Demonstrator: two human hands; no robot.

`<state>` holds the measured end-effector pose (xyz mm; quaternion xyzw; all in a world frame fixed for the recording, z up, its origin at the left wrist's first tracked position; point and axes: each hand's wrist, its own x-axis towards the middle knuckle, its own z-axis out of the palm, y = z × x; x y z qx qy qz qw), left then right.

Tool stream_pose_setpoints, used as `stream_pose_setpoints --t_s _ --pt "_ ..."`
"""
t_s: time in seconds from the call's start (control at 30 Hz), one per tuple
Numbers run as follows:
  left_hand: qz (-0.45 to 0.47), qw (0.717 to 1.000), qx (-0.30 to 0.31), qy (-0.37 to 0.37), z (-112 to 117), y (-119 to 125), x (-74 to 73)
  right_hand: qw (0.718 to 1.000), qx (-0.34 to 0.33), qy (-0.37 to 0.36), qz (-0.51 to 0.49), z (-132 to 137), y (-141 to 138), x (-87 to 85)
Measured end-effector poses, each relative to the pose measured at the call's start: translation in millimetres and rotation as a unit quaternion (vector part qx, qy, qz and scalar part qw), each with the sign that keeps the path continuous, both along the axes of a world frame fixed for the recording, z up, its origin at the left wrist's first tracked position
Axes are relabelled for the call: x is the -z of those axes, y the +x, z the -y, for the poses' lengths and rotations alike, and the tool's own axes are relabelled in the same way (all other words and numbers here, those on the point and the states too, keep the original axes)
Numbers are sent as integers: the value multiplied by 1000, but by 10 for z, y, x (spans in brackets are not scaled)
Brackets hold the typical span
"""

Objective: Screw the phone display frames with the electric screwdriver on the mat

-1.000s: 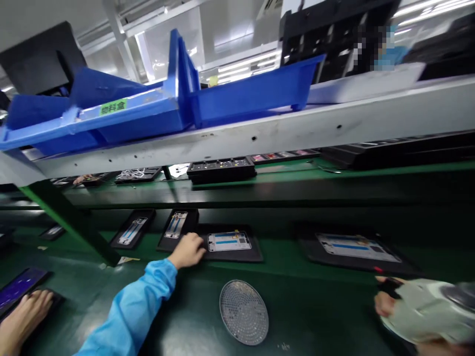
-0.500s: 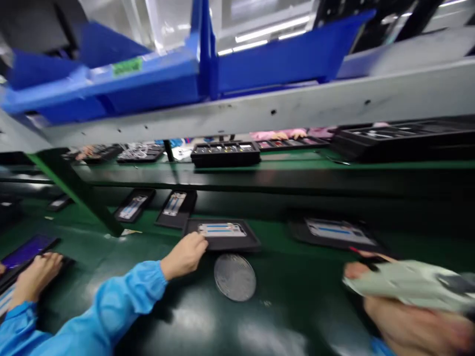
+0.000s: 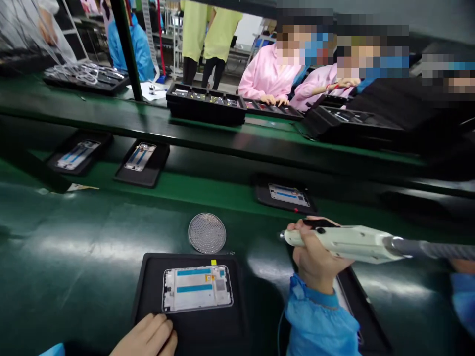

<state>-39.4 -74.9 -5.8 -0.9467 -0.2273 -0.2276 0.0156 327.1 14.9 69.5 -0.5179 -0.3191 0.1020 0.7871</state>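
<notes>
My left hand (image 3: 148, 336) is at the bottom of the view, its fingers curled together over the left edge of a black tray (image 3: 208, 329). In that tray lies a phone frame (image 3: 196, 289), silvery with blue strips and a small yellow tab at its upper rim. My right hand (image 3: 315, 254) is wrapped round a pale electric screwdriver (image 3: 356, 242), held above the bench with its tip pointing left. Just behind the near tray rests a round perforated dish (image 3: 207, 233) of small screws. Partly hidden under my right forearm is another black tray (image 3: 367, 316).
Black trays with phone frames stand along the back, at the left (image 3: 77, 154), nearer the centre (image 3: 140, 160) and at the right (image 3: 287, 194). Above them a shelf (image 3: 148, 123) carries parts boxes (image 3: 208, 110). A co-worker's sleeve (image 3: 463, 296) shows at far right.
The tray at my left hand has come from the back strip to the near bench. My right hand has moved left with the electric screwdriver. The view has tipped down.
</notes>
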Motion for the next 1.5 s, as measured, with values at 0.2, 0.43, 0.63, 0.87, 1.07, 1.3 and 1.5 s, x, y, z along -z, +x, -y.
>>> stream_pose_setpoints --t_s 0.2,0.43,0.63,0.87,1.07,1.3,1.5 --pt "-111 990 24 -83 -580 192 -284 991 -128 -26 -6 -116 -512 -36" --pt "-96 985 75 -118 -757 291 -170 969 -235 -62 -36 -365 -963 143" --pt "-67 988 104 -96 -717 342 -207 958 -265 -104 -27 -406 -1043 288" --pt "-54 984 111 -129 -705 348 -183 956 -265 -121 -33 -424 -1063 310" --pt "-51 982 99 -151 -685 345 -159 957 -263 -116 -34 -431 -1069 316" --pt "-48 985 69 -147 -675 353 -149 962 -246 -113 -29 -444 -1090 380" --pt "-62 988 53 -129 -666 350 -122 965 -243 -93 -20 -408 -1088 242"
